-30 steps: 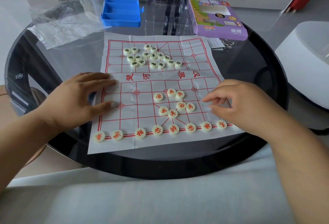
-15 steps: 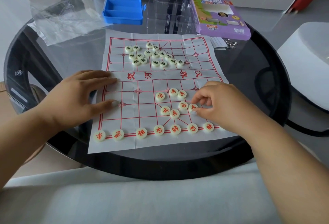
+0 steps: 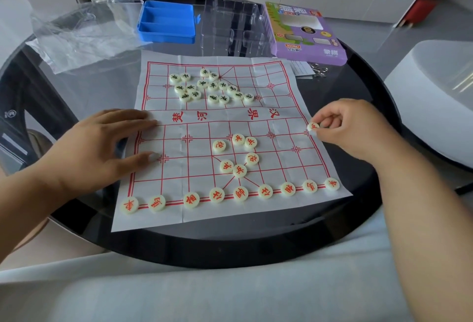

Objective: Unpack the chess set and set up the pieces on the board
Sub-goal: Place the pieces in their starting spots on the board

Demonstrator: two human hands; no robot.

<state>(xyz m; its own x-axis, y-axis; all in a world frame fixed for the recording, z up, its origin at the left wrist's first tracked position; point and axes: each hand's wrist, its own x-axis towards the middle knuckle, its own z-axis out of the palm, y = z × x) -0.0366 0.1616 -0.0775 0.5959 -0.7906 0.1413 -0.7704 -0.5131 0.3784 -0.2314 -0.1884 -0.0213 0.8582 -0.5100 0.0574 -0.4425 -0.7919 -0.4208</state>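
**Red piece carried out to the board's right edge**

The right hand [image 3: 358,129] has moved away from the loose cluster of red pieces [image 3: 236,154] in the middle of the near half and is now sitting at the right border of the paper board [image 3: 230,127], pinching one red-marked piece [image 3: 312,126] between thumb and fingertips, just at the outermost line. That cluster is now showing six pieces. The left hand [image 3: 102,147] is staying where it was, lying flat with fingers straight, pressing down the board's left edge. Nine red pieces are standing in the back row [image 3: 230,195] along the near edge. The black-marked pieces [image 3: 210,87] are lying bunched on the far half, unsorted. The board is resting on a round dark glass worktop [image 3: 358,219]. Behind it are sitting a blue tray [image 3: 166,23], a clear plastic insert [image 3: 230,32], a purple box [image 3: 305,33] and crumpled clear wrapping [image 3: 76,37].
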